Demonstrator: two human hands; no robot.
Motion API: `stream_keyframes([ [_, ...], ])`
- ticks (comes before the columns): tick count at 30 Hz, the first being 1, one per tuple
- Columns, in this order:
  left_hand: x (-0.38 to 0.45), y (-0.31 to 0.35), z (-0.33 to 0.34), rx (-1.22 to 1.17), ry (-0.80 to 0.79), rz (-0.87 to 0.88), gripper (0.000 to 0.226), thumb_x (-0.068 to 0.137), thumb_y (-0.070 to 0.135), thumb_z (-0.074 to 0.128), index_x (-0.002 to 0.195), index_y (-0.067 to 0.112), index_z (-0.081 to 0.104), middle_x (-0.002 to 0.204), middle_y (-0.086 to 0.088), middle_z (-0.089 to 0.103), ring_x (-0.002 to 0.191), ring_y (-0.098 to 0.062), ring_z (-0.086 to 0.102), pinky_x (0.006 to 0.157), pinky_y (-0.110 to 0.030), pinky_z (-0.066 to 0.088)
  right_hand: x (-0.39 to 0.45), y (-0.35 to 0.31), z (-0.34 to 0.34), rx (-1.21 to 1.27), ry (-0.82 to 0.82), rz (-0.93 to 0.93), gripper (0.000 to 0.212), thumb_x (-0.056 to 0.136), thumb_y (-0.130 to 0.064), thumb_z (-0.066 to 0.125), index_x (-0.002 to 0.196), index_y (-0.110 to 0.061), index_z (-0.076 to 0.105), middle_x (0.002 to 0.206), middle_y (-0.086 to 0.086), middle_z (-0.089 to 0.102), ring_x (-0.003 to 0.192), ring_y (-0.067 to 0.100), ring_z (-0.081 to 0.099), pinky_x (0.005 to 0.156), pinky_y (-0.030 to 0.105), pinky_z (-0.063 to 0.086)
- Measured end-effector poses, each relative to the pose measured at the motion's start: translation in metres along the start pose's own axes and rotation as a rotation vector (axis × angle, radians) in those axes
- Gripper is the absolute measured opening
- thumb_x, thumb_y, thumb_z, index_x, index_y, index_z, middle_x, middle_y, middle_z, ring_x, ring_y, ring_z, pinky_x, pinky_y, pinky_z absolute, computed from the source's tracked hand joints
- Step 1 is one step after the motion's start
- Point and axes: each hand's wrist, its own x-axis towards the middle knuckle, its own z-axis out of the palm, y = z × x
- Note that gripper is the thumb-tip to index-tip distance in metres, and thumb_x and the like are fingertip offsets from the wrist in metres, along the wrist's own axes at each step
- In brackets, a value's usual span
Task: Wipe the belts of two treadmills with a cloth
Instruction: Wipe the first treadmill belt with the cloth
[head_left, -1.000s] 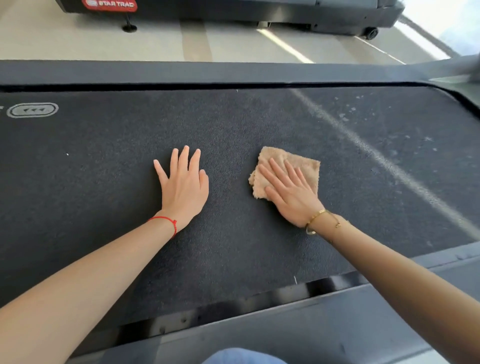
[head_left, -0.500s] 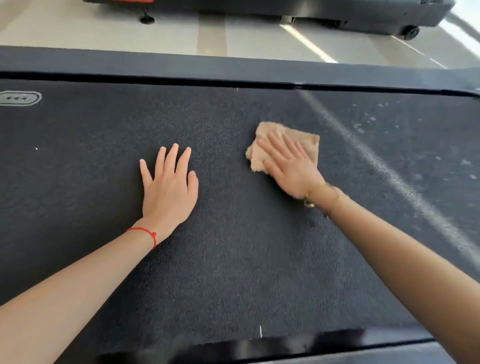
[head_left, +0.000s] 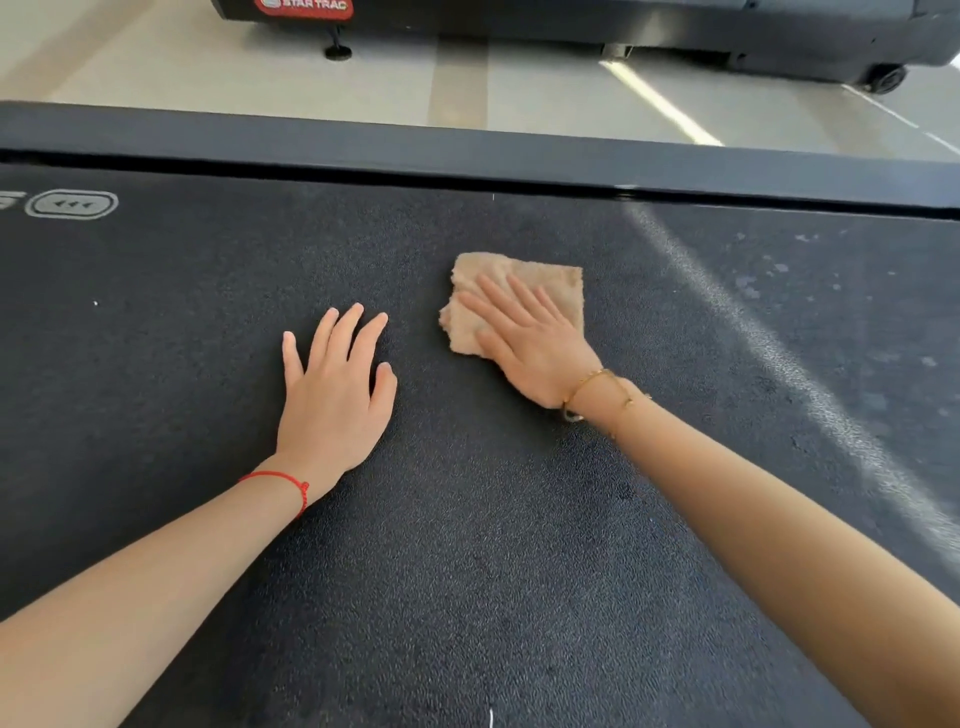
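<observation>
Cloth (head_left: 524, 291) nearer now, right fingers (head_left: 498, 301) flat atop.

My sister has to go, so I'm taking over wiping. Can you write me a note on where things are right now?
Left hand: flat on the belt, empty.
Right hand: palm pressing the tan cloth flat on the belt, fingers spread, no grip around it.
Done: cannot tell for sure; the middle looks dark and clean.
Left: pale spots and a light streak on the right, then the second treadmill behind.
</observation>
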Motion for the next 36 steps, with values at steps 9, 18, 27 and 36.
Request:
stream_keyframes([
  [9, 0.003, -0.001, 0.003, 0.011, 0.013, 0.001, 0.056, 0.099, 0.033, 0.033, 0.154, 0.021, 0.031, 0.162, -0.002, 0.025, 0.152, -0.021, 0.013, 0.121, -0.06, 0.009, 0.091, 0.071, -0.026, 0.007, 0.019, 0.424, 0.053, 0.106, -0.044, 0.01, 0.158, -0.033, 0.006, 0.166, -0.004, -0.005, 0.152, 0.025, -0.009, 0.122, 0.043, -0.009],
  [18, 0.003, -0.005, 0.005, 0.029, 0.012, 0.016, 0.057, 0.098, 0.035, 0.03, 0.153, 0.022, 0.03, 0.162, -0.001, 0.025, 0.152, -0.02, 0.013, 0.121, -0.06, 0.01, 0.117, 0.028, -0.011, -0.009, -0.022, 0.076, 0.051, 0.106, -0.044, 0.014, 0.157, -0.038, 0.01, 0.165, -0.011, 0.002, 0.152, 0.024, -0.003, 0.121, 0.041, -0.006],
  [27, 0.003, -0.002, 0.003, 0.007, 0.004, 0.011, 0.056, 0.099, 0.034, 0.032, 0.154, 0.022, 0.03, 0.162, -0.001, 0.023, 0.152, -0.02, 0.011, 0.121, -0.059, 0.006, 0.072, 0.096, -0.03, -0.017, 0.02, 0.402, 0.053, 0.105, -0.046, 0.012, 0.157, -0.037, 0.007, 0.166, -0.006, -0.001, 0.152, 0.028, -0.005, 0.121, 0.045, -0.006],
  [36, 0.001, -0.001, 0.0, -0.012, 0.016, 0.007, 0.054, 0.1, 0.031, 0.035, 0.153, 0.021, 0.031, 0.162, -0.002, 0.023, 0.152, -0.021, 0.012, 0.121, -0.06, 0.006, -0.078, -0.023, 0.009, -0.002, -0.013, -0.131, 0.051, 0.106, -0.045, 0.013, 0.156, -0.04, 0.004, 0.165, -0.013, -0.002, 0.151, 0.016, -0.013, 0.121, 0.036, -0.013],
])
